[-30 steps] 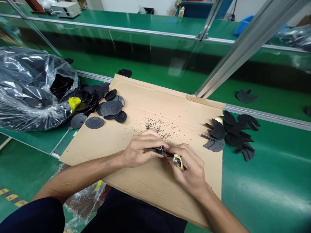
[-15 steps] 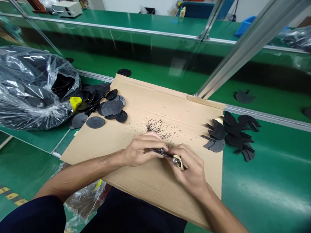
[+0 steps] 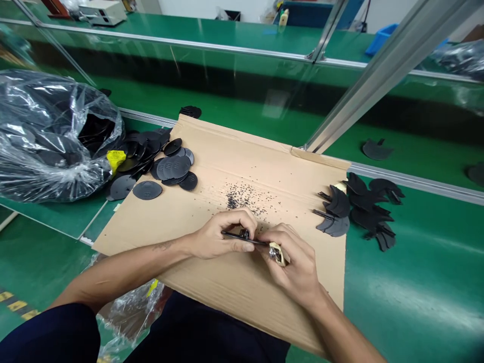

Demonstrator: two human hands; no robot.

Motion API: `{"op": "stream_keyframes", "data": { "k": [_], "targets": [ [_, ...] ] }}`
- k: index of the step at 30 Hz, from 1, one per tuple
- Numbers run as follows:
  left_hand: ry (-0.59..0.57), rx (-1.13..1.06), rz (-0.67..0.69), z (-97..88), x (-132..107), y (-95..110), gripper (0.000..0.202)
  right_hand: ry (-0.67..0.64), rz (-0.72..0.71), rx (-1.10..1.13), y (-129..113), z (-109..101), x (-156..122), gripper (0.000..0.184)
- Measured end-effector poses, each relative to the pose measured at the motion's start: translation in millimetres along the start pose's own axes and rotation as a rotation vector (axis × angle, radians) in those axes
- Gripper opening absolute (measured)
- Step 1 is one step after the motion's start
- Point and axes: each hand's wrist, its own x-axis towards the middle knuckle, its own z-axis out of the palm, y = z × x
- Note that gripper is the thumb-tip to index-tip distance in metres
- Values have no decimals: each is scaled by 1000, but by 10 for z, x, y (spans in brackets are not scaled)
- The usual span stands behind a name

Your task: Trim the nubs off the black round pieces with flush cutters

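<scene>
My left hand (image 3: 225, 237) is closed around a thin black plastic piece (image 3: 231, 234), seen nearly edge-on, with a small raised black part on its upper side. Close beside it, my right hand (image 3: 295, 259) grips a small metal tool with a cream-coloured covering (image 3: 279, 253); its kind is not clear. The far end of the black piece reaches the right fingers, which hide where piece and tool meet. Beyond both hands, tiny black bits (image 3: 242, 196) lie scattered on a cardboard sheet (image 3: 227, 287).
Black oval discs (image 3: 174, 168) are heaped at the left, next to a clear plastic bag (image 3: 56, 151) full of dark parts. Black crescent-shaped pieces (image 3: 336, 201) are piled on the right. A slanting metal post (image 3: 351, 96) rises behind the cardboard, beside a rail.
My left fingers have shifted on the black piece: the index finger is now raised and arched, and more of the small raised part shows. My right hand stays nearly in place.
</scene>
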Motion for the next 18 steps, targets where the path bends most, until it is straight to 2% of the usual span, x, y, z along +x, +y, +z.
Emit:
{"op": "stream_keyframes", "data": {
  "k": [4,11,15,18],
  "targets": [
    [-37,-118,-35,2,-7,-24,24,-28,-22,-6,-29,11,-7,19],
    [-52,-118,-93,-30,-6,-13,35,2,-122,-69,25,4,-7,22],
    [-11,84,14,-17,-7,-4,24,41,-154,-109,48,-14,5,23],
    [-1,193,105,6,-4,6,17,20,-171,-95,42,-21,4,23]
  ]
}}
